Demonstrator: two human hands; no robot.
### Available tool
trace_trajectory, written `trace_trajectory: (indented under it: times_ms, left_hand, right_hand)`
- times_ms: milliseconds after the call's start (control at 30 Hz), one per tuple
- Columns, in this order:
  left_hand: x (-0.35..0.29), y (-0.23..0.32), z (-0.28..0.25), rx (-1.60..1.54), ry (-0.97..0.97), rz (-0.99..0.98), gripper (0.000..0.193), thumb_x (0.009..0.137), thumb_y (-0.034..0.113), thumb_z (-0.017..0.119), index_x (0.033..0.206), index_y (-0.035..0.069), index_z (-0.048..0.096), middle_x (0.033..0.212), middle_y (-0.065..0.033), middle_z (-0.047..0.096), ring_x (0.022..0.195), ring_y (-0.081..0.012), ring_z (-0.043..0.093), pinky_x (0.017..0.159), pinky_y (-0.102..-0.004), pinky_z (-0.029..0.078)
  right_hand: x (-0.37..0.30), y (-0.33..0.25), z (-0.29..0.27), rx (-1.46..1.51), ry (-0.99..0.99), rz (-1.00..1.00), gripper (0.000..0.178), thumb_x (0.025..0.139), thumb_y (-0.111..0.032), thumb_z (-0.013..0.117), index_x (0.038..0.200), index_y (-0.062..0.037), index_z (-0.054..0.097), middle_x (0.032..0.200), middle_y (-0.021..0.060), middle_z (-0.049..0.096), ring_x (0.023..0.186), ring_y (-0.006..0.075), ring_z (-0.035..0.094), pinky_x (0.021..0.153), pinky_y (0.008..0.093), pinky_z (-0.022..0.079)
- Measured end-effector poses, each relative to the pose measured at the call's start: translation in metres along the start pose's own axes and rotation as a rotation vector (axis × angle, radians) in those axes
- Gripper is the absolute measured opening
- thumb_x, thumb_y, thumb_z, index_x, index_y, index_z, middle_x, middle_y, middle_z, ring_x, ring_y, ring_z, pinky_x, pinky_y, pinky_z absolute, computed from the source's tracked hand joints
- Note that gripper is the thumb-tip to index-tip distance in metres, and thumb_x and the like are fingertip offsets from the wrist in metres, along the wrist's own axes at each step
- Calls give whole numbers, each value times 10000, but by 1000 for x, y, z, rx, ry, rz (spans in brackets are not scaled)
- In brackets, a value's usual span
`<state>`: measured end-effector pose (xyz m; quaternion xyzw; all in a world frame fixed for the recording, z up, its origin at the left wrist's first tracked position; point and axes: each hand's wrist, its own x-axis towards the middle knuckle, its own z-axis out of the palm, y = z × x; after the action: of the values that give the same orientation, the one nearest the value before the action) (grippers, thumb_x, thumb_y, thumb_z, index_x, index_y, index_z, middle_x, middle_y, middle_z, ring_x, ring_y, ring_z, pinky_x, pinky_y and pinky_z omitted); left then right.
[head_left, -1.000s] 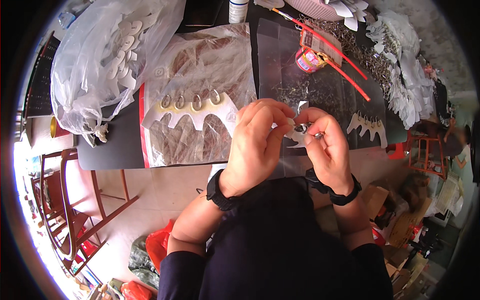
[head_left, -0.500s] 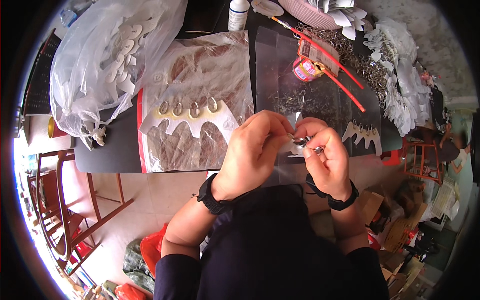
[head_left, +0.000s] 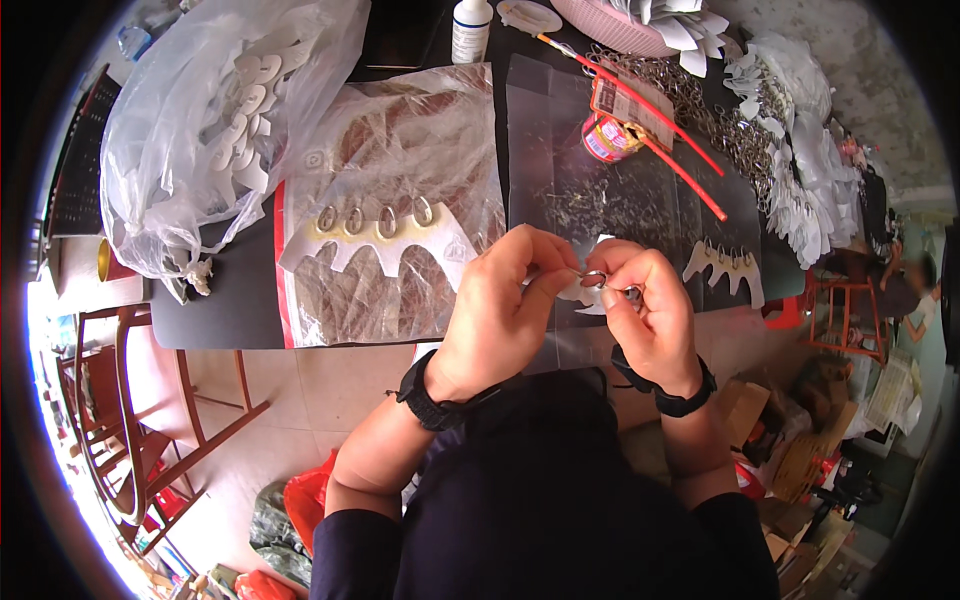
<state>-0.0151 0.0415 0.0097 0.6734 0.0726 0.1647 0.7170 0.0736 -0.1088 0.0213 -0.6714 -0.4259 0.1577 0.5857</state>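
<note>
In front of my body both hands meet at a small metal ring point(head_left: 594, 277). My left hand point(head_left: 508, 300) is closed in a pinch, its fingertips on the ring's left side. Thumb and forefinger of my right hand point(head_left: 655, 310) pinch the right side; whether its curled fingers hold more metal is hard to make out. A white piece point(head_left: 585, 293) shows just under the ring, partly hidden by the fingers. To the left, a white scalloped card point(head_left: 385, 245) with several metal rings along its top edge lies on a clear plastic sheet point(head_left: 420, 130). A similar, smaller-looking card point(head_left: 725, 270) lies at the right.
A plastic bag of white pieces point(head_left: 235, 120) fills the back left. Behind my hands stand a small tin point(head_left: 607, 137) with red sticks point(head_left: 685, 180) and a white bottle point(head_left: 471, 32). Heaped metal rings point(head_left: 735, 135) and a pink basket point(head_left: 620, 28) sit at the back right.
The metal ring between my fingertips has turned and now shows as an open loop. My right fingers have shifted slightly; the cards lie where they were.
</note>
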Motion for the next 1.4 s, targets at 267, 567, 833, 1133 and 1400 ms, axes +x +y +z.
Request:
trace_trajectory:
  times_ms: [267,567,833,1133,1400]
  left_hand:
    - [-7,-3,-2,-394,-69,-152,90,849,-69,519,864,13,486,935,-79,566,829,-110,530,747,-235,436]
    - [-11,-18,-6,-587,13,-308,63,865,-2,562,853,28,507,928,-51,581,785,-72,509,705,-215,416]
    - [-12,-20,-2,-521,70,-356,82,846,4,600,836,32,523,903,-44,601,755,-57,512,683,-201,412]
    - [-12,-21,-4,-630,38,-393,91,835,-4,614,836,35,532,895,-46,606,763,-67,528,694,-208,423]
    - [-11,-20,-8,-610,8,-387,160,815,-24,631,834,45,488,892,-73,616,761,-86,551,708,-216,437]
  right_hand:
    - [-2,-1,-4,89,-25,134,93,826,55,493,882,-13,460,950,117,579,765,107,540,650,235,454]
    - [2,-5,-1,86,-98,166,106,811,49,514,874,-15,459,920,104,594,732,83,537,579,223,439]
    - [-2,0,0,49,-52,201,91,816,32,524,853,-20,459,889,76,600,690,70,504,540,225,408]
    - [-5,2,3,80,-32,218,97,811,33,528,851,-22,460,886,75,607,684,68,505,537,225,402]
    - [-7,4,1,87,-50,228,101,812,36,529,854,-25,459,896,76,605,699,74,524,547,222,410]
